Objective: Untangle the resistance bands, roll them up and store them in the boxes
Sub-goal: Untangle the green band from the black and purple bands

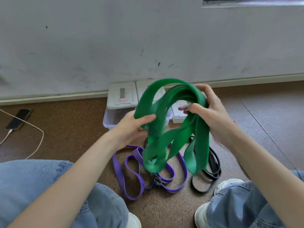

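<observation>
1. Both forearms are bare, with no sleeves showing anywhere in the frame.
2. Light blue denim jeans (32,181) cover both legs at lower left and lower right.
3. White sneakers (201,214) sit along the bottom edge.

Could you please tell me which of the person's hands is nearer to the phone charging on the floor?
Left. The left hand grips the green resistance band on the side toward the phone, which lies far off to its left; the right hand holds the band farther away still.
</observation>
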